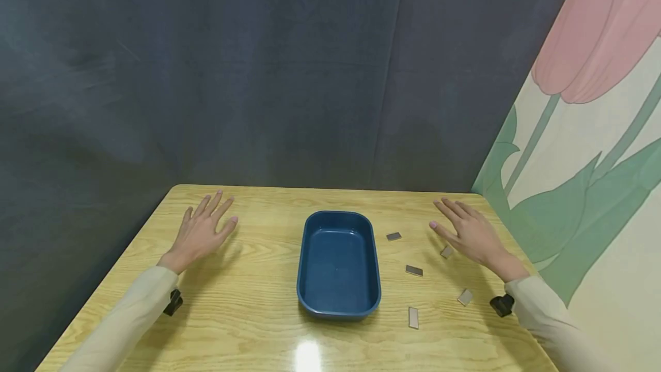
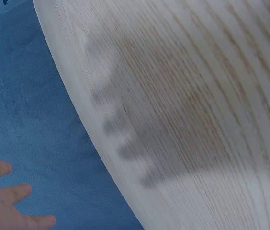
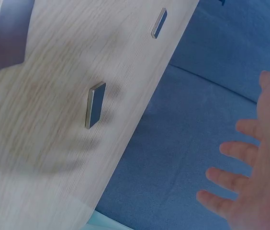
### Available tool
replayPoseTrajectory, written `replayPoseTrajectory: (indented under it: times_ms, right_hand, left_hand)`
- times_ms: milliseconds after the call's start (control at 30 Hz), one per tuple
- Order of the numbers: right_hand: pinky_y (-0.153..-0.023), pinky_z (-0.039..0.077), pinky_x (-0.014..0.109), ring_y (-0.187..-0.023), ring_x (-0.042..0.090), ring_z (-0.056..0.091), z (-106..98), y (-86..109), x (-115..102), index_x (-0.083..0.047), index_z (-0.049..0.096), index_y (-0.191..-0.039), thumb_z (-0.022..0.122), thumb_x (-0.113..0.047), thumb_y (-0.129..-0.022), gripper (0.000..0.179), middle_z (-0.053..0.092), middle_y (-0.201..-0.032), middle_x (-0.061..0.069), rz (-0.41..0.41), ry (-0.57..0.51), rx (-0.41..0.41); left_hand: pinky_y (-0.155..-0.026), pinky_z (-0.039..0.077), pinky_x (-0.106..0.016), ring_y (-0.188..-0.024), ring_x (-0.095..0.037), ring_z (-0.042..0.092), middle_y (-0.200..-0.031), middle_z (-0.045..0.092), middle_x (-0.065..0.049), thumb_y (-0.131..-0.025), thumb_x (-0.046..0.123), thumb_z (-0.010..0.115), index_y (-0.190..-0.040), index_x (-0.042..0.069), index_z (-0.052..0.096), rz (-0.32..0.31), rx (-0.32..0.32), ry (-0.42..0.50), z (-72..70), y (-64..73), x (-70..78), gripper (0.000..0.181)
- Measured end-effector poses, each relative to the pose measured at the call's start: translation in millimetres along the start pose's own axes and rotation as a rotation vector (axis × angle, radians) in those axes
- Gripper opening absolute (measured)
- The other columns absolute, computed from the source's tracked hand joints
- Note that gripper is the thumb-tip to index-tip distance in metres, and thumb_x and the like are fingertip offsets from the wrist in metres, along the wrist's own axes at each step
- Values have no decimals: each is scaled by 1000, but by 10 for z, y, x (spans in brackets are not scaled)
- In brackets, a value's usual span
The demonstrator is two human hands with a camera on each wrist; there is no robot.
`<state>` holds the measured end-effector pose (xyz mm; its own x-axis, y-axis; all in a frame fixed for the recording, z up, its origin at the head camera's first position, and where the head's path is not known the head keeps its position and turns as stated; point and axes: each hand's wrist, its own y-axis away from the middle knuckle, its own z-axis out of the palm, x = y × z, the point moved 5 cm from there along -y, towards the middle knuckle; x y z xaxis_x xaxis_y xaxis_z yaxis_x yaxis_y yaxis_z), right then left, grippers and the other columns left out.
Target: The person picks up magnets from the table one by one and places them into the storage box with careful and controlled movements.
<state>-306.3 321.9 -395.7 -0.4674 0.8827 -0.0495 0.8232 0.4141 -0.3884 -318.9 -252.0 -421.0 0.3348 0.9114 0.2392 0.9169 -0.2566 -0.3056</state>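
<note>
My left hand (image 1: 200, 231) hovers over the left part of the table, fingers spread and nothing held. In the left wrist view only its fingers (image 2: 15, 194) show at the lower left, with their shadow on the wood. Over the table's right side, my right hand (image 1: 476, 237) is likewise spread and holds nothing. Several small flat rectangular pieces lie around and below it, among them a dark grey piece (image 1: 414, 270), a paler piece (image 1: 465, 297) and a piece near the thumb (image 1: 446, 252). The right wrist view shows one piece (image 3: 95, 105) with a shiny dark face and light edges.
A deep blue rectangular tray (image 1: 338, 309) stands mid-table, left of the pieces. Behind the wooden table (image 1: 258, 280) hangs a dark blue curtain (image 1: 289, 73). A wall with painted tulips (image 1: 578, 188) borders the right side. Both wrists carry a black device (image 1: 502, 305).
</note>
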Motion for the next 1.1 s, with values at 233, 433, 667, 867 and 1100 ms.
replayPoseTrajectory:
  times_ms: [233,433,667,867,1100]
  right_hand:
    - [-103,32,67,-130,51,40,-3,-12,-45,-3,44,-148,62,-40,-97,66,41,-150,25,2,-20,-16]
    - [-103,33,65,-128,51,42,31,-15,-66,-2,44,-148,64,-36,-97,65,42,-149,26,-20,-24,-18]
    - [-102,33,65,-128,50,43,46,-17,-101,-4,44,-149,61,-41,-98,65,42,-149,25,-30,-41,-13]
    - [-104,31,65,-129,50,42,73,-40,-126,-4,45,-149,60,-41,-99,64,41,-150,23,-35,-68,-31]
    - [-104,32,65,-129,50,41,99,-56,-170,-3,45,-148,60,-40,-99,63,41,-150,23,-53,-80,-56]
  left_hand:
    - [-106,12,-75,-144,-46,18,-162,18,-18,-103,52,41,-154,10,37,6,8,-2,16,13,11,66]
    - [-106,11,-75,-144,-47,18,-162,18,-18,-103,52,41,-155,11,36,11,5,6,25,24,27,66]
    - [-106,13,-75,-144,-47,19,-162,18,-18,-103,51,42,-155,12,36,17,9,5,29,23,34,66]
    - [-106,15,-74,-144,-47,20,-161,21,-19,-103,51,43,-154,12,37,25,18,7,43,21,37,65]
    - [-105,15,-75,-144,-46,20,-161,21,-18,-103,50,43,-154,11,38,30,16,17,54,27,61,65]
